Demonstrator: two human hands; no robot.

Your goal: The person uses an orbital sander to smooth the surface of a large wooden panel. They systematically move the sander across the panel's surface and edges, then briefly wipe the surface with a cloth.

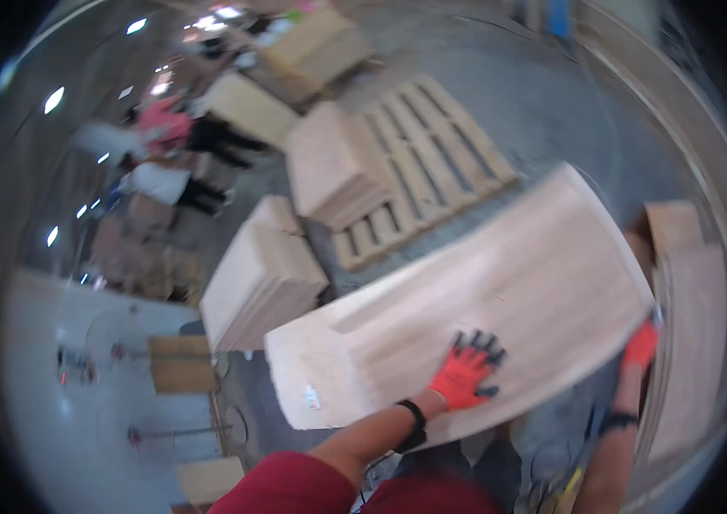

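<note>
A large pale wood veneer sheet (500, 300) slants across the space before me, its surface slightly curved. My left hand (466, 373), in an orange glove with dark fingertips, lies flat on its face with fingers spread. At the sheet's right end, my right hand (642, 343), in a matching glove, is closed on the edge; its fingers are partly hidden. A small white label (312, 397) sits near the sheet's left end.
Beyond the sheet is a slatted wooden pallet (436, 150) with a stack of boards (333, 163) on its left part. Another board stack (261, 274) stands at left, and tall sheets (693, 317) at right. Two people (162, 180) are at the far left.
</note>
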